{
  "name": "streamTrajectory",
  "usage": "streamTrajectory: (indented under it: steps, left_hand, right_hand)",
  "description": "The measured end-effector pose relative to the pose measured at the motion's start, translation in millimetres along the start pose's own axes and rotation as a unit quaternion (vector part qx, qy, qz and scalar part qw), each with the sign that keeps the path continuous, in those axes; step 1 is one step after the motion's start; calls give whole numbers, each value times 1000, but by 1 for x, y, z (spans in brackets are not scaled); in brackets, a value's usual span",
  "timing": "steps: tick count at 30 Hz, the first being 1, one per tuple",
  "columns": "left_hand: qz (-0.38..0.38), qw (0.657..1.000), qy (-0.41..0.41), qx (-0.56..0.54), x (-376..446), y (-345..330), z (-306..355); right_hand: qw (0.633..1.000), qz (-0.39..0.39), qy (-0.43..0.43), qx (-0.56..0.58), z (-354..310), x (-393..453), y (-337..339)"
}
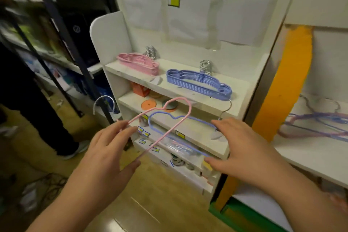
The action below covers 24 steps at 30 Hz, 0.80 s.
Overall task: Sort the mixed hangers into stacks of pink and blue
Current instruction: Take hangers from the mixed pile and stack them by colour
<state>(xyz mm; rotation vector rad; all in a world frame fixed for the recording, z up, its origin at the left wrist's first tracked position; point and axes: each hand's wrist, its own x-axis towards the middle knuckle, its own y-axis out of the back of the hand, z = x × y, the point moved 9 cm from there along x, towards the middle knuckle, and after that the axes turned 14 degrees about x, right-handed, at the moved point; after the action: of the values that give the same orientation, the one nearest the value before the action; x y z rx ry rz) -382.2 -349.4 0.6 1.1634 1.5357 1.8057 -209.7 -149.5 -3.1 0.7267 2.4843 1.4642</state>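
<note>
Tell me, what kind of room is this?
Probably a storeroom or a shop's back room: a white shelf unit with small price-like labels, hangers stacked on it, and a dark metal rack of goods beside it.

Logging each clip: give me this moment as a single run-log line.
left hand: pinches pink wire hanger | right hand: holds blue wire hanger | top shelf: pink stack, blue stack

White shelf unit point(188, 88) fills the centre, a yellow-and-green label point(173, 1) at twelve o'clock on its back panel. An orange box point(140, 90) and an orange disc point(148, 104) sit on the second shelf. Orange pillar point(288, 73) at three o'clock.
</note>
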Motion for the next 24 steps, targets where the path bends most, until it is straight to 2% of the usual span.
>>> streamTrajectory:
  steps: [7,14,19,24]
  left_hand:
    - [-48,998,-15,37,112,-26,-54]
    - [-49,997,-35,-37,201,-64,-96]
    - [-58,992,-93,-57,277,-92,-129]
    - [-80,974,-210,-39,373,-127,-176]
  right_hand:
    - [1000,7,-13,19,13,127,-8]
    - [998,33,-50,12,24,208,-6]
    - [993,51,-103,-7,38,263,-17]
    - [980,69,-185,-27,49,320,-25]
